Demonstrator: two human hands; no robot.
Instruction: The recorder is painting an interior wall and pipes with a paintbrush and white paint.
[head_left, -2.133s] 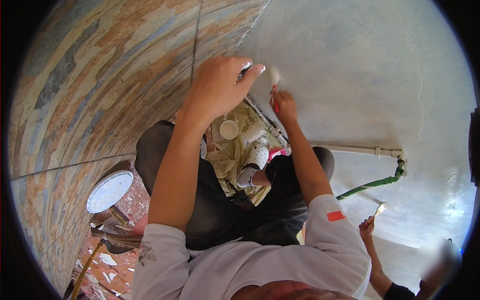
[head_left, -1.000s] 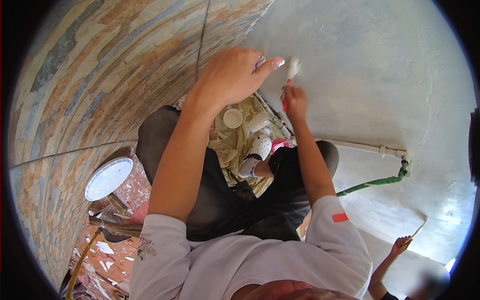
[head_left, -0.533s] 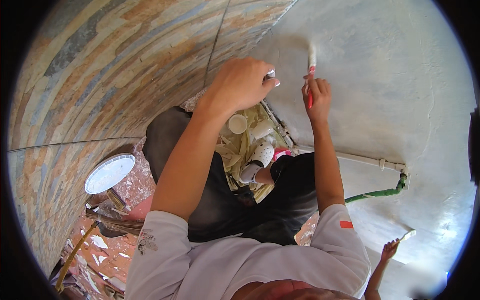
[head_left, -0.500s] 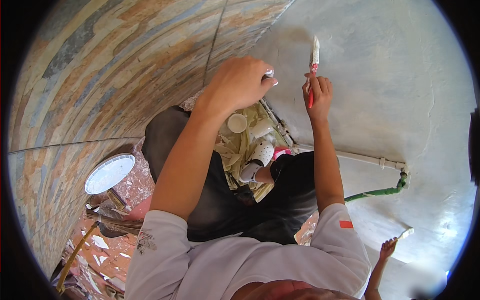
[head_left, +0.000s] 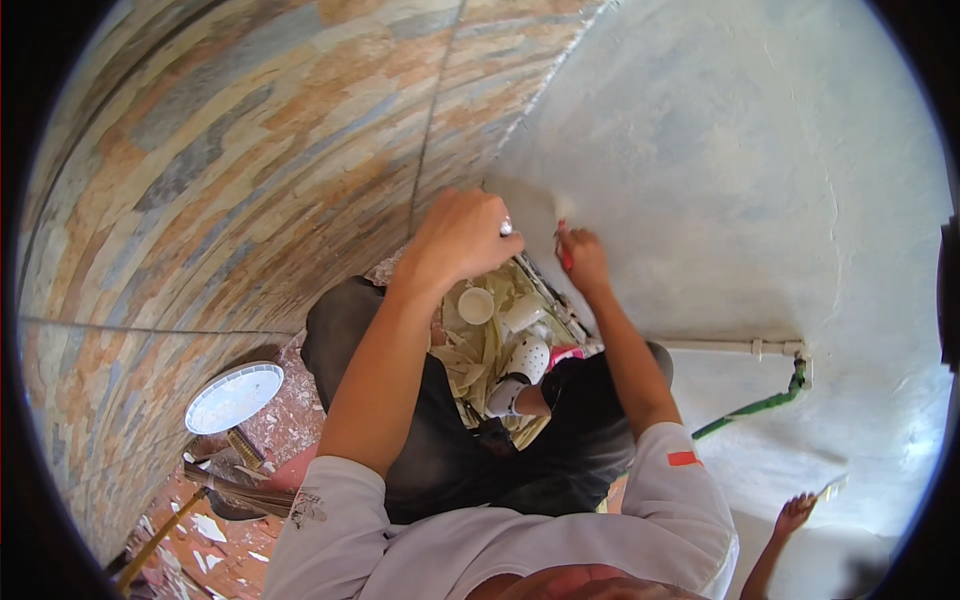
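My right hand is closed round the red handle of a paintbrush. The brush head points toward the pale grey wall and meets or nearly meets it; its bristles are hard to make out. Level with it, close to the corner, my left hand is held in a curled grip. White paint smears its fingertips, and what it holds, if anything, is hidden. Below my hands, a white cup and a second white container stand among crumpled yellowish sheeting.
A stone-patterned wall rises on the left. Near its foot lie a white lid, a scrub brush and a broom. A white pipe and green hose run along the right. Another person's hand holds a brush.
My right hand has come down and left with the paintbrush, which now tips toward the wall. My left hand sits lower in the picture. The other person's brush has shifted slightly.
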